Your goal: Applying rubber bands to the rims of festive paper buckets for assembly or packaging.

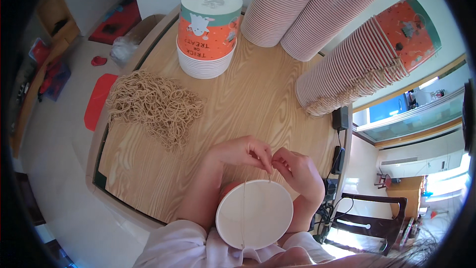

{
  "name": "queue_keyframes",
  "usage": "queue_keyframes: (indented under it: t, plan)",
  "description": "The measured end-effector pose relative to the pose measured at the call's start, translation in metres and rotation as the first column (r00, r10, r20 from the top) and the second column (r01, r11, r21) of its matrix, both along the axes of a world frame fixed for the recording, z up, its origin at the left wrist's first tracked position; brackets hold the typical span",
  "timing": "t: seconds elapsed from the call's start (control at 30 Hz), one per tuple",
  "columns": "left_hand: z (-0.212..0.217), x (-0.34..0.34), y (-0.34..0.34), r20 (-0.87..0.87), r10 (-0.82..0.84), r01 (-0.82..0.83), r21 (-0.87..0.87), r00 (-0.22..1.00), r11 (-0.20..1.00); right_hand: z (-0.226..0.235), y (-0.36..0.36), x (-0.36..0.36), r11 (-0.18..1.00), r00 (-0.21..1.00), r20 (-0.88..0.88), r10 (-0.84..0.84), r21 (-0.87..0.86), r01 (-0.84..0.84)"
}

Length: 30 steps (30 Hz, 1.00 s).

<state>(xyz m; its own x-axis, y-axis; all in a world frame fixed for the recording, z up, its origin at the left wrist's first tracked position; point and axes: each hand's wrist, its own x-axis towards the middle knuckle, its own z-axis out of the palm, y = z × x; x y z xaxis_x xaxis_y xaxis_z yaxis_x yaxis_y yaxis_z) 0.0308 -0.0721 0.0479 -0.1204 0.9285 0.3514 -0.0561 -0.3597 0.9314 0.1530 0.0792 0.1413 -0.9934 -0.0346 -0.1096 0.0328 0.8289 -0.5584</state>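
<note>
Head view: left hand (pixel 241 153) and right hand (pixel 295 167) meet fingertip to fingertip, both pinched shut on a thin cord (pixel 244 208) just above far rim of white paper bucket (pixel 254 214), held at lap; cord runs down across its mouth

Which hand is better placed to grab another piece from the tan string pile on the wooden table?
Probably the left hand: the tan string pile lies on its side of the wooden table, while the right hand pinches the string at the white paper bucket rim.
</note>
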Motion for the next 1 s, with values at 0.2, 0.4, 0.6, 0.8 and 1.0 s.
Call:
queue_keyframes:
  t: [0.2,0.4,0.6,0.8,1.0]
  plan:
    - [-0.001,-0.009,-0.003,0.311,0.083,-0.057,-0.093,0.947,0.994,0.000,-0.004,-0.023,0.997,0.999,-0.014,-0.039,-0.064,0.038]
    - [-0.021,-0.028,-0.006,0.201,0.037,-0.055,0.086,0.979,0.995,-0.002,-0.007,-0.047,1.000,0.999,-0.029,-0.018,-0.018,0.018]
    - [-0.032,-0.031,0.000,0.221,0.072,-0.082,0.036,0.973,0.996,0.002,-0.012,-0.064,0.997,1.000,-0.003,-0.029,0.078,0.029]
    - [-0.030,-0.034,0.000,0.234,0.028,-0.029,0.004,0.972,1.000,0.001,-0.007,-0.067,0.997,1.000,0.006,-0.008,0.072,0.007]
    - [-0.036,-0.031,0.011,0.355,-0.017,0.007,0.029,0.935,1.000,0.005,-0.002,-0.059,0.999,0.999,-0.032,-0.039,-0.011,0.039]
